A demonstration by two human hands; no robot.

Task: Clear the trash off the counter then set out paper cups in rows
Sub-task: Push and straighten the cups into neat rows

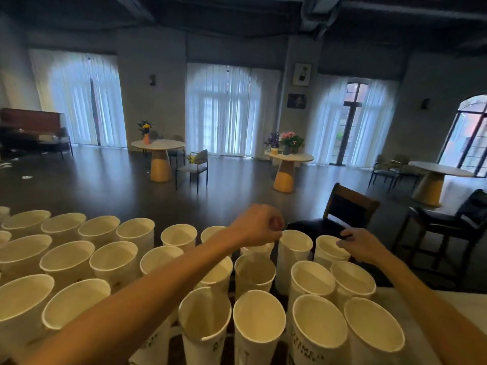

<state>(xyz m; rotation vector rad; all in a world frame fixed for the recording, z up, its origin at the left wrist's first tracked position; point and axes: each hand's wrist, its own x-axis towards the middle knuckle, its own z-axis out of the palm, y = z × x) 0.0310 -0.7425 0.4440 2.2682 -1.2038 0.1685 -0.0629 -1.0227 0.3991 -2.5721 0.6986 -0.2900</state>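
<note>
**Cup rows nearly filled — far-right corner is the risk**

Paper cups [253, 270] stand upright in rows across the tabletop [463, 304], packed rim to rim. No trash visible on the part of the tabletop in view, so I'd judge the clearing step done and the layout in its last stretch.

Left hand [257, 225] is reached over the far row, fingers curled down onto a cup [259, 249] below it — the grip itself is hidden by the hand, so can't tell if it's pinching the rim or just touching. Right hand [361, 245] has loosely bent fingers resting on the rim of the far-right cup [330, 250]; looks like steadying, not a full grasp.

Risks from here:
- Left forearm [158, 285] crosses low over the middle rows; any drop or sideways pull knocks over empty cups — dense spacing means one tip could spread.
- Far-right cups look close to the tabletop's far edge, with a dark chair [342, 206] beyond. A nudge outward could send one off.
</note>
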